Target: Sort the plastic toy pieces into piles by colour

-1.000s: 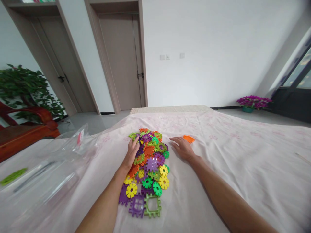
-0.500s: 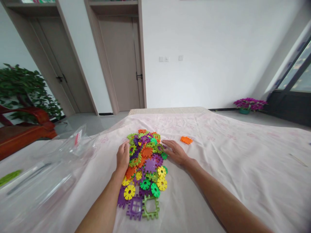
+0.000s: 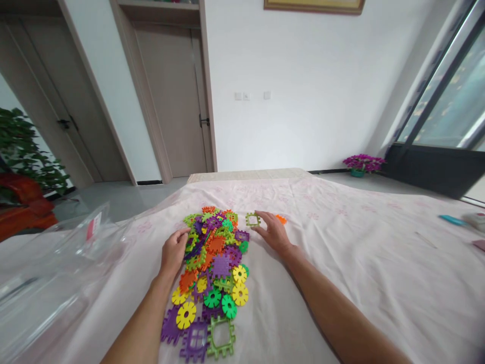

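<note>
A heap of plastic building pieces (image 3: pixel 221 266) lies on the cloth before me, with purple, green and orange toothed squares and yellow and green notched discs. At the heap's far right, my right hand (image 3: pixel 272 230) has thumb and fingers about a light green square frame piece (image 3: pixel 247 220), apart from the heap. My left hand (image 3: pixel 174 251) rests along the heap's left side, fingers loosely bent against the pieces, gripping none that I can see. Just past my right hand shows an orange toothed piece (image 3: pixel 281 219), partly hidden.
Clear plastic packaging (image 3: pixel 49 303) spreads over the left of the pale cloth (image 3: pixel 341 263). A thin stick (image 3: pixel 426 240) and a blue item (image 3: pixel 452 220) lie far right. A red wooden chair (image 3: pixel 26 202) stands beyond the left edge.
My right hand has drawn a light green frame piece away from the heap to the right. My left hand stays at the heap's left side. The view has turned rightward.
</note>
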`<action>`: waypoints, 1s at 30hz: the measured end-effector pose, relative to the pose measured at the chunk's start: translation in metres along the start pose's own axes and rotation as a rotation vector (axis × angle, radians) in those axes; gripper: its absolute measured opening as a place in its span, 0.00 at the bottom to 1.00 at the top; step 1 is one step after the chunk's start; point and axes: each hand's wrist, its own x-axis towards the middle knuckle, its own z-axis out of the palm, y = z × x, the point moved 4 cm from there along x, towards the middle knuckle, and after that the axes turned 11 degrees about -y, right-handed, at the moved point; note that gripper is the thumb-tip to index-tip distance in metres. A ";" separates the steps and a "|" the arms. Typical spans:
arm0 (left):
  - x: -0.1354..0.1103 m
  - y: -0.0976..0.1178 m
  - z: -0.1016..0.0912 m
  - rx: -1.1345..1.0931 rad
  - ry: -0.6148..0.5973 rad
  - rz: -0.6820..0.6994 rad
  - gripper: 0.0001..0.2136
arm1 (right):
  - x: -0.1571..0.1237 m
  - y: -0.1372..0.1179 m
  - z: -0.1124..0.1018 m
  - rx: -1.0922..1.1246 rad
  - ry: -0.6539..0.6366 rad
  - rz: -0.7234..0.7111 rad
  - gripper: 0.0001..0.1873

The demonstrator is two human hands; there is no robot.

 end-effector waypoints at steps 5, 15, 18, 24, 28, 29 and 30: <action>0.002 -0.005 0.000 -0.011 -0.013 -0.009 0.18 | -0.016 0.074 -0.036 -0.177 0.173 0.424 0.27; 0.005 -0.011 0.002 0.016 -0.036 -0.008 0.18 | -0.067 0.149 -0.072 -0.333 0.078 0.974 0.29; 0.004 -0.009 0.002 0.013 -0.036 -0.006 0.18 | -0.068 0.149 -0.070 -0.365 0.045 0.986 0.26; 0.003 -0.007 0.002 0.032 -0.035 -0.013 0.17 | -0.050 0.128 -0.069 -0.336 0.170 0.746 0.22; 0.003 -0.007 0.001 0.053 -0.026 -0.022 0.17 | -0.035 0.111 -0.049 -0.164 0.006 0.555 0.23; 0.002 -0.007 0.001 0.055 -0.024 -0.023 0.17 | -0.033 0.107 -0.043 -0.157 -0.041 0.535 0.23; 0.002 -0.007 0.002 0.056 -0.022 -0.022 0.17 | -0.031 0.104 -0.039 -0.163 -0.078 0.523 0.23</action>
